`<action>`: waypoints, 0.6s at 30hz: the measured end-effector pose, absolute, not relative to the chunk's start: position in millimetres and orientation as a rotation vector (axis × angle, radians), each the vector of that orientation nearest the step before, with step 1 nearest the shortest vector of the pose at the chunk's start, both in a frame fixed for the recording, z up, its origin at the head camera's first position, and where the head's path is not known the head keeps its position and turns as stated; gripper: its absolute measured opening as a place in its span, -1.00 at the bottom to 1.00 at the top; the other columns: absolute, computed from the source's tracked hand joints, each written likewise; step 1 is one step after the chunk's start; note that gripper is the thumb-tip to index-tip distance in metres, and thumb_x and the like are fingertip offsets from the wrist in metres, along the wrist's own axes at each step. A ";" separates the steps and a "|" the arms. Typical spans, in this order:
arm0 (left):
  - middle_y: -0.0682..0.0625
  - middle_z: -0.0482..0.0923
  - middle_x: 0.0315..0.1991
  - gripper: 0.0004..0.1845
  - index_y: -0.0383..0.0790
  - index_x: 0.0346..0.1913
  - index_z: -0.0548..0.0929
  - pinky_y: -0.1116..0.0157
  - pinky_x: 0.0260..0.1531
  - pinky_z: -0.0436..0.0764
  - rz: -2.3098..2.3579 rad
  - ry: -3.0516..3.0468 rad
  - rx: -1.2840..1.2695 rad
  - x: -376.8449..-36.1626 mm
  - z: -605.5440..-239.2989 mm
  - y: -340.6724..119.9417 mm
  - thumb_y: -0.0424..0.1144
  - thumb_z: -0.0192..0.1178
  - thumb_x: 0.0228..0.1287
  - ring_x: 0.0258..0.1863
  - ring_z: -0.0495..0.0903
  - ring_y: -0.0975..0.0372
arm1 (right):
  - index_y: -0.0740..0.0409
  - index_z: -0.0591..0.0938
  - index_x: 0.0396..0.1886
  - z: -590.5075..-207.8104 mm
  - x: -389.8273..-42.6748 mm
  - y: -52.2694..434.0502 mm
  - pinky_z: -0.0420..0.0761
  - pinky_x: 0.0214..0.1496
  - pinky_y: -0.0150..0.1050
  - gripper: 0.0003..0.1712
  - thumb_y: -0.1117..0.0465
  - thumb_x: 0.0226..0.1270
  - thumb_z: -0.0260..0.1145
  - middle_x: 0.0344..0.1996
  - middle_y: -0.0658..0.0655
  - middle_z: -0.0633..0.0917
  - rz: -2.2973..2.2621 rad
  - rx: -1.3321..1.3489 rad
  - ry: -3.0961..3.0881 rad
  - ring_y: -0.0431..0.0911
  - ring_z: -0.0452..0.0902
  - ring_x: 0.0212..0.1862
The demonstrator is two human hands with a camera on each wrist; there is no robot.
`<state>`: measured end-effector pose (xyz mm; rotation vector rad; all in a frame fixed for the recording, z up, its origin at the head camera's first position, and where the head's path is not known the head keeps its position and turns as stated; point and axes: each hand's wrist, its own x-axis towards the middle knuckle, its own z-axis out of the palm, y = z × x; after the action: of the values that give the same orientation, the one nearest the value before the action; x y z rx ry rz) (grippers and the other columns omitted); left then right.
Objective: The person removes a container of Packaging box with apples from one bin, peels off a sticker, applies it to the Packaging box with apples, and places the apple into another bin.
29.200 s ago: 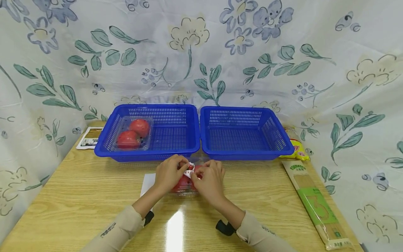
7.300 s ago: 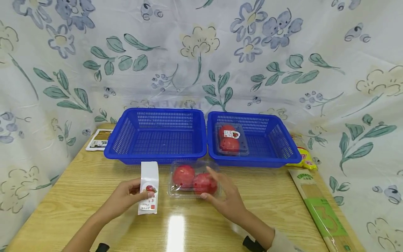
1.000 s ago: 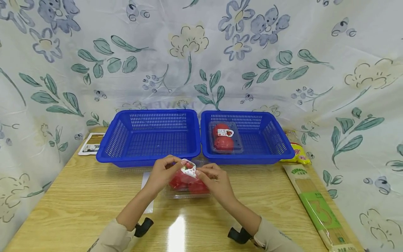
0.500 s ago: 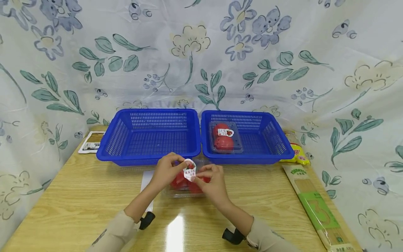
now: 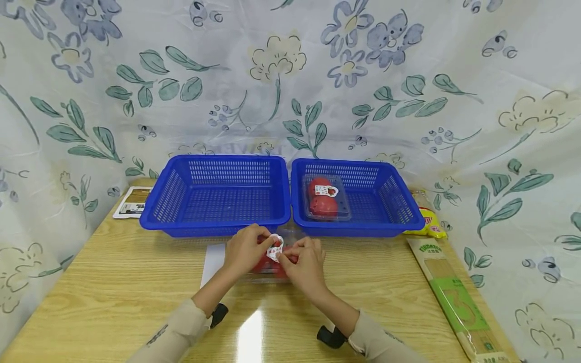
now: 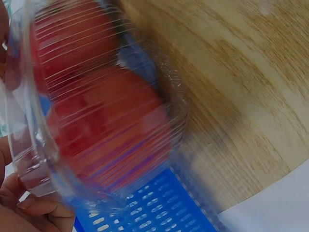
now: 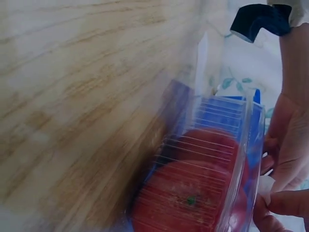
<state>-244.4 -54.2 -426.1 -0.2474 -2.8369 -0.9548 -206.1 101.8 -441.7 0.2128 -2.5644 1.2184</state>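
Observation:
A clear clamshell box of red tomatoes (image 5: 268,265) lies on the wooden table (image 5: 113,282) in front of two blue baskets. Just over its lid, my left hand (image 5: 264,242) and my right hand (image 5: 287,255) both pinch a small white sticker (image 5: 274,250) with a red picture. The hands hide most of the box from the head camera. The left wrist view shows the tomato box (image 6: 101,111) close up with my fingers (image 6: 29,212) at its edge. In the right wrist view, the box (image 7: 193,193) sits against my right fingers (image 7: 289,145).
The left blue basket (image 5: 218,222) is empty; the right blue basket (image 5: 390,201) holds a second tomato box with a sticker (image 5: 324,197). A white backing sheet (image 5: 213,257) lies left of my hands. A pasta packet (image 5: 454,297), a yellow packet (image 5: 428,219) and a card (image 5: 131,201) lie at the table's edges.
Both hands have brought the sticker down from slightly above the box to just over its lid. The baskets and the other box have not moved.

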 end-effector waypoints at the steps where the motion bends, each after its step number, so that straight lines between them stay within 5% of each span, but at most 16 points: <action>1: 0.11 0.65 -0.34 -0.85 0.02 -0.37 0.77 0.23 -0.48 0.51 -0.940 -2.842 -0.247 -244.7 -426.5 -53.7 -0.03 0.33 0.27 -0.37 0.59 0.23 | 0.17 0.82 -0.51 -441.3 -206.8 101.6 0.21 0.00 -0.04 -0.89 0.20 0.06 0.51 -0.40 0.01 0.53 1.211 0.211 -2.572 -0.03 0.30 -0.12; 18: 0.12 0.54 -0.47 -0.82 -0.01 -0.38 0.76 0.30 -0.56 0.40 -0.899 -2.794 -0.282 -249.2 -435.1 -50.6 -0.04 0.31 0.32 -0.50 0.44 0.27 | 0.11 0.83 -0.54 -437.9 -216.1 101.7 0.24 -0.04 -0.08 -0.91 0.23 0.05 0.45 -0.45 0.02 0.57 1.157 0.209 -2.643 -0.07 0.30 -0.20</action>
<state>-249.2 -50.6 -435.1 -0.2817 -2.7936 -0.8991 -216.1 101.7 -437.9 0.2085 -2.6428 1.1566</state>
